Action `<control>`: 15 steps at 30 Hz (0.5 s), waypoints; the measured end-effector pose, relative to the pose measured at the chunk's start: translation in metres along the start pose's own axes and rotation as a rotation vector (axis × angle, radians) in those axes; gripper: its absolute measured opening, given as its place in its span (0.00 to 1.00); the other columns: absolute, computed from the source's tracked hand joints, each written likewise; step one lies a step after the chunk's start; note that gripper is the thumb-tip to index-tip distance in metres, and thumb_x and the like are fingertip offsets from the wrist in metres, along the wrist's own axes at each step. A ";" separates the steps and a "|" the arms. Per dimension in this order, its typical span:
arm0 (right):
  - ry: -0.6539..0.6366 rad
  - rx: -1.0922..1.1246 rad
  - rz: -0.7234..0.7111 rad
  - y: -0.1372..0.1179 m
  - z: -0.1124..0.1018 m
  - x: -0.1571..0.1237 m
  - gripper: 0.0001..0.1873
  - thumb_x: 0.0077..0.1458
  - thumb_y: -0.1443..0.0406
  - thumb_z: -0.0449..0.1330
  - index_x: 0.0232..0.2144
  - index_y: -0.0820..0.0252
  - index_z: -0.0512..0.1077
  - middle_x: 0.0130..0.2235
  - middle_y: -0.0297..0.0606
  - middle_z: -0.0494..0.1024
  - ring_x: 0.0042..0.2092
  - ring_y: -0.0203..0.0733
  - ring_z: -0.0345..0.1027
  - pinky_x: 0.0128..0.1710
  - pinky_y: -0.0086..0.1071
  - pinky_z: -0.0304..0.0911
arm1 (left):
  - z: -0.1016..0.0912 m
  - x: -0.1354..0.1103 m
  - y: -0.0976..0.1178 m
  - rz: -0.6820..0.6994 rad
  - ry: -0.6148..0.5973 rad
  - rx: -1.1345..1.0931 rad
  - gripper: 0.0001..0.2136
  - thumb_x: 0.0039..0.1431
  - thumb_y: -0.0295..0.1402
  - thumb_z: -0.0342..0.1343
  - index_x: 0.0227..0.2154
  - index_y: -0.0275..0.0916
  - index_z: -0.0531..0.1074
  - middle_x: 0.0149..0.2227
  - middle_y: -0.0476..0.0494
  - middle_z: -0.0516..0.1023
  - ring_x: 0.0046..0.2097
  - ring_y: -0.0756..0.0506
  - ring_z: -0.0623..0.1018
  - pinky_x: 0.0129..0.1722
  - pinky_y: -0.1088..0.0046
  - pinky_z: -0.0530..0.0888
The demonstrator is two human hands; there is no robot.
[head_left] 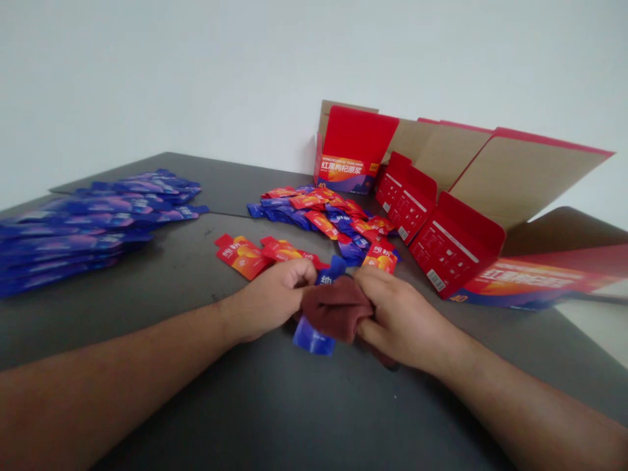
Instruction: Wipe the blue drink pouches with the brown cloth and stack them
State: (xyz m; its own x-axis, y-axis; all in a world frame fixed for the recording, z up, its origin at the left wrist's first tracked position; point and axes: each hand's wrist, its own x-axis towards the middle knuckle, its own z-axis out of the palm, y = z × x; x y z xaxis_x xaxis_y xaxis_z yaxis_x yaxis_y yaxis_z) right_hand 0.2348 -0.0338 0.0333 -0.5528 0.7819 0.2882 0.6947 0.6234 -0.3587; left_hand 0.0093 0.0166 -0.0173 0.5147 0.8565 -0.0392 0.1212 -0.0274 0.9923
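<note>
A blue sachet (314, 338) is held just above the dark table, its top and bottom ends showing around a brown cloth (336, 307). My right hand (392, 311) is closed on the bunched cloth, which lies across the middle of the sachet. My left hand (277, 297) is closed at the sachet's left side, its fingertips partly hidden by the cloth. Beyond my left hand lie red-orange sachets (240, 256) on the table. Farther back, a loose pile of red and blue sachets (321, 212) spreads toward the boxes.
Stacked rows of blue sachets (93, 226) cover the table's left side. Open red cartons (454, 245) stand on the right with raised flaps, and another open carton (348, 170) stands at the back against the white wall (196, 78). The dark table (235, 405) extends beneath everything.
</note>
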 end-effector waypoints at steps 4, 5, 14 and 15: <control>0.163 -0.039 0.131 0.011 -0.001 0.003 0.07 0.55 0.71 0.60 0.34 0.57 0.66 0.35 0.35 0.71 0.38 0.42 0.67 0.37 0.34 0.62 | 0.000 0.000 0.001 0.018 -0.036 -0.037 0.09 0.59 0.36 0.63 0.35 0.38 0.71 0.31 0.49 0.75 0.30 0.50 0.72 0.30 0.74 0.67; 0.153 -0.039 0.125 0.011 -0.001 0.003 0.07 0.55 0.71 0.60 0.34 0.56 0.66 0.35 0.35 0.71 0.38 0.43 0.67 0.37 0.34 0.62 | 0.000 0.000 0.001 0.025 -0.043 -0.035 0.09 0.58 0.36 0.63 0.35 0.38 0.71 0.31 0.49 0.75 0.31 0.50 0.72 0.30 0.74 0.67; -0.171 0.088 -0.169 -0.006 0.003 -0.001 0.13 0.52 0.75 0.60 0.38 0.57 0.68 0.41 0.36 0.74 0.42 0.41 0.68 0.41 0.32 0.64 | -0.001 0.001 -0.002 0.052 0.011 0.062 0.08 0.60 0.34 0.59 0.30 0.39 0.66 0.26 0.54 0.68 0.28 0.52 0.66 0.27 0.76 0.63; -0.137 0.070 -0.137 -0.005 0.003 -0.001 0.13 0.51 0.75 0.60 0.37 0.57 0.68 0.41 0.36 0.74 0.41 0.41 0.68 0.40 0.32 0.64 | -0.001 0.001 -0.001 0.044 0.013 0.060 0.08 0.59 0.34 0.60 0.30 0.39 0.66 0.27 0.54 0.68 0.28 0.52 0.66 0.27 0.76 0.63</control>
State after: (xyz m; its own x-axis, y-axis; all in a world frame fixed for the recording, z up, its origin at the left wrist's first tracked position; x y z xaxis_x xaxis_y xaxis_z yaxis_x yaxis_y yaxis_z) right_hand 0.2307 -0.0380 0.0324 -0.7006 0.6799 0.2163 0.5779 0.7186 -0.3868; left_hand 0.0087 0.0178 -0.0180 0.5098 0.8603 0.0062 0.1491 -0.0954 0.9842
